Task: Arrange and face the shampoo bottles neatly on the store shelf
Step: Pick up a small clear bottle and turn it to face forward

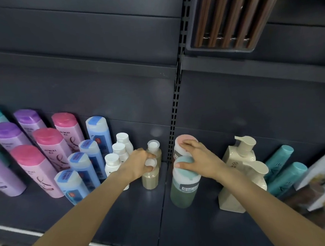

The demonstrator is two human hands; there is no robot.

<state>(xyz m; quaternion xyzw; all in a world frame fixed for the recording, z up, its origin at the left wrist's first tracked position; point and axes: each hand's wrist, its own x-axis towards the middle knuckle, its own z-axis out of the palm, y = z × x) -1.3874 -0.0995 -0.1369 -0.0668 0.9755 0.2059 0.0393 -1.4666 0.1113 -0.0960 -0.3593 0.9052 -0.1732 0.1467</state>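
1. The left hand (pixel 139 163) grips the white cap of a small beige bottle (pixel 150 178), with the fingers curled around the cap. This bottle stands upright on the dark shelf (pixel 125 208), just left of the seam between two shelf sections.
2. A second small beige bottle (pixel 154 149) stands directly behind it, close to the back panel.
3. The right hand (pixel 198 158) lies on top of a greenish bottle with a teal cap (pixel 183 190). The thumb presses the cap's near side, and the fingers stretch forward onto the pink cap of the bottle behind (pixel 182 141). The fingers are slightly apart and not closed around either bottle.
4. Left of the beige bottles is a row of three white small bottles (pixel 119 154), then a row of blue bottles (pixel 84 166).
5. Further left stand pink-capped bottles (pixel 50 150) and purple-capped bottles (pixel 7 137).
6. Right of the greenish bottle are two cream pump bottles (pixel 239 167), one behind the other, and then teal bottles (pixel 284 174).
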